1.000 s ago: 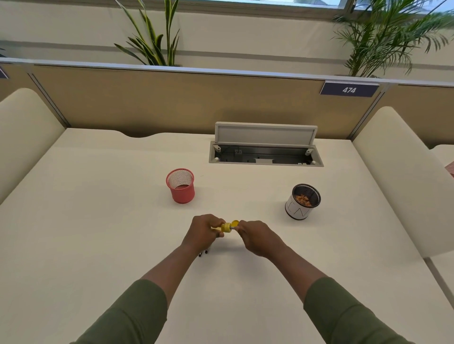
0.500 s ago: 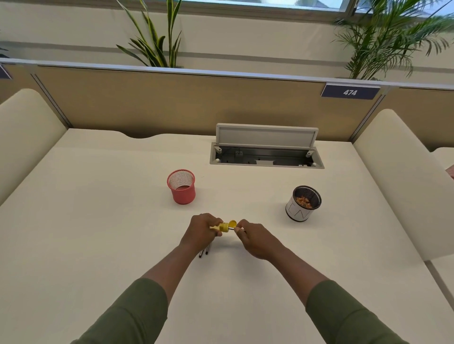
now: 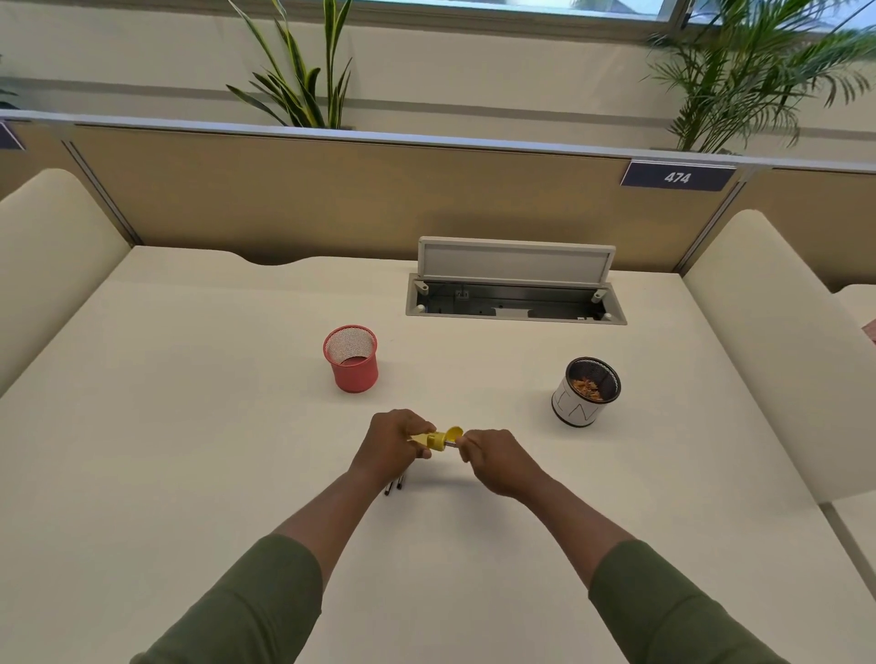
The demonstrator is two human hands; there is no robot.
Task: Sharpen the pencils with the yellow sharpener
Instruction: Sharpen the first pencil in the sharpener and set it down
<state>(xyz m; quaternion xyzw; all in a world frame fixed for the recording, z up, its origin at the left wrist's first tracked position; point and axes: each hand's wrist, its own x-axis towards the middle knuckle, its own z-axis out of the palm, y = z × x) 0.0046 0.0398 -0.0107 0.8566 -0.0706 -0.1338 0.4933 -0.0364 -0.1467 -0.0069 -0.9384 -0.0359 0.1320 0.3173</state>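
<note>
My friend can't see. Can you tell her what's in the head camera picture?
Two hands meet over a cream desk: the left hand holds a yellow sharpener, the right hand pushes a pencil into it. Behind stand a red mesh cup and a cup of shavings.

A cream table (image 3: 189, 426) fills the view, with rounded cream side panels (image 3: 777, 341) at left and right. An open cable hatch (image 3: 515, 284) with a raised grey lid sits at its far edge. Behind runs a tan partition (image 3: 332, 199) with a grey top rail and a blue plate (image 3: 677, 176) reading 474. Two plants (image 3: 303, 80) stand before a pale wall under a bright window (image 3: 521, 4).
</note>
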